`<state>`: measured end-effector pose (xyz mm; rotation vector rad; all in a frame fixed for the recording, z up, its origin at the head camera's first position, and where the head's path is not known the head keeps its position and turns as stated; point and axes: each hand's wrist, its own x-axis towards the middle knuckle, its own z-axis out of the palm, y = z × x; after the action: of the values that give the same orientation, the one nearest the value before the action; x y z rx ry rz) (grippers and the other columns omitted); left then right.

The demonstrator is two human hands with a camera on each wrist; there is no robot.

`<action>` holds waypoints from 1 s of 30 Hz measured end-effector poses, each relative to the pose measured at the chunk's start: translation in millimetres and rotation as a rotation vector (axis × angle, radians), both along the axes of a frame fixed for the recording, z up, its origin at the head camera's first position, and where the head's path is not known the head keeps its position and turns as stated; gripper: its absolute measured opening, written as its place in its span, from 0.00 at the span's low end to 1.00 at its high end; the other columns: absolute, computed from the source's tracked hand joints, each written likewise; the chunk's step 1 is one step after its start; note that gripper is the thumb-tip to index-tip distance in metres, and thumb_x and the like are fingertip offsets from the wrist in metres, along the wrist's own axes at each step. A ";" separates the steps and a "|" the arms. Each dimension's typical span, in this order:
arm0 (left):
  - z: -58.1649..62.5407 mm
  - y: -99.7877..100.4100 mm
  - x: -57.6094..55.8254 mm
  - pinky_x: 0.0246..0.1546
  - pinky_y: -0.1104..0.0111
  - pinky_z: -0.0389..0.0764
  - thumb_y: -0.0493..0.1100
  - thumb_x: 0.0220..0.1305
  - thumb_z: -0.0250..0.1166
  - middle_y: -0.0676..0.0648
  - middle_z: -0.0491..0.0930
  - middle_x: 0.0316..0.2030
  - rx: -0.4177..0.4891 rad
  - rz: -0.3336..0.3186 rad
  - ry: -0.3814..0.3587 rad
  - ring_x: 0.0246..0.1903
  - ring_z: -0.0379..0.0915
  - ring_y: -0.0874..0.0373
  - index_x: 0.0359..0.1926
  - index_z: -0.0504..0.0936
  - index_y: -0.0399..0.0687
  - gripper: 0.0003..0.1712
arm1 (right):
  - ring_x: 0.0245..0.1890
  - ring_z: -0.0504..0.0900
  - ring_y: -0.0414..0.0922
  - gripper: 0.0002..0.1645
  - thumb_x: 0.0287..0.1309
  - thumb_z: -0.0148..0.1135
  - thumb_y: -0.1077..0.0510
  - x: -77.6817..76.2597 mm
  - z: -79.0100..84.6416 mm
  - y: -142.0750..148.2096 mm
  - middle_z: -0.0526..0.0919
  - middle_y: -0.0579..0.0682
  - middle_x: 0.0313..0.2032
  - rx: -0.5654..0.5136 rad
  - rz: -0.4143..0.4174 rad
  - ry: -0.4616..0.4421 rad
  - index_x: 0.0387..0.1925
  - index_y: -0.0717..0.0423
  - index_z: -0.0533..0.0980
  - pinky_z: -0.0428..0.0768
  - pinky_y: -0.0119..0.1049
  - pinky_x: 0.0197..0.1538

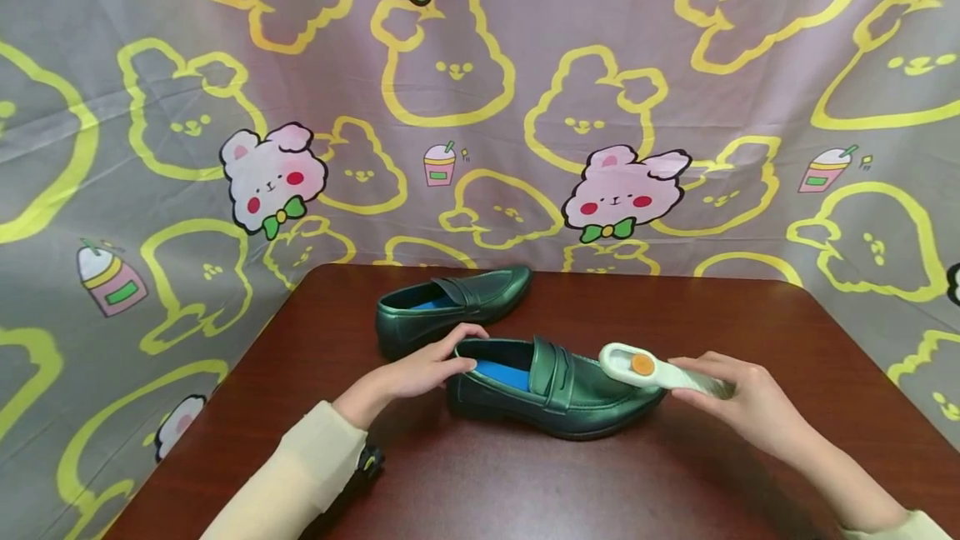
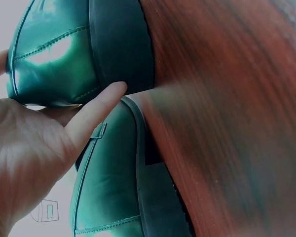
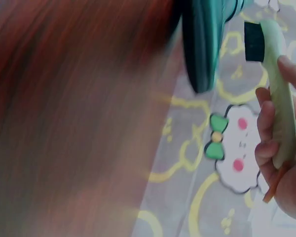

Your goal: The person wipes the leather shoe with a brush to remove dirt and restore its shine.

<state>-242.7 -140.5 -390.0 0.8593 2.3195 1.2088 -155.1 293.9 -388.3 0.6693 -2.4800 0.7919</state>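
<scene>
A shiny dark green loafer [image 1: 600,394] with a blue insole [image 1: 504,375] lies sole down on the table, toe to the right. My left hand [image 1: 423,369] holds its heel end, thumb and fingers spread about the back of the shoe. The left wrist view has a finger stretched along the heel [image 2: 121,47]. In my right hand [image 1: 757,407] is a pale green shoe brush [image 1: 667,375] with an orange button, gripped by the handle. Its head overlaps the toe in the head view. Dark bristles [image 3: 255,42] face the shoe in the right wrist view.
The matching green loafer [image 1: 420,327] stands behind the held one, farther back on the brown wooden table [image 1: 585,490]. A patterned cloth [image 1: 480,148] with rabbit faces hangs behind and at the sides of the table. A black band [image 1: 370,461] shows by the left sleeve.
</scene>
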 end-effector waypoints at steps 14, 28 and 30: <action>-4.3 3.6 0.9 0.44 0.57 0.77 0.48 0.74 0.52 0.48 0.65 0.60 -0.010 -0.006 -0.011 0.55 0.66 0.50 0.66 0.58 0.66 0.24 | 0.28 0.71 0.31 0.20 0.45 0.78 0.55 4.8 -6.1 0.3 0.77 0.30 0.32 0.068 0.005 -0.053 0.44 0.44 0.84 0.66 0.26 0.29; 1.2 0.9 1.4 0.45 0.54 0.78 0.47 0.74 0.52 0.46 0.63 0.61 0.010 -0.004 -0.027 0.56 0.66 0.48 0.66 0.57 0.67 0.24 | 0.27 0.71 0.30 0.24 0.44 0.78 0.60 9.3 -5.8 -15.9 0.78 0.32 0.34 0.017 0.223 -0.017 0.47 0.47 0.83 0.66 0.22 0.29; 2.3 0.5 0.9 0.45 0.55 0.78 0.47 0.74 0.52 0.46 0.64 0.61 0.007 -0.001 -0.027 0.55 0.66 0.48 0.66 0.57 0.67 0.24 | 0.28 0.72 0.30 0.23 0.44 0.78 0.59 7.6 -6.1 -12.2 0.78 0.31 0.33 0.026 0.200 -0.031 0.46 0.47 0.84 0.67 0.22 0.30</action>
<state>-241.7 -140.0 -387.8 0.8417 2.2949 1.2213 -147.5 281.8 -394.4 0.9326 -2.4821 0.8484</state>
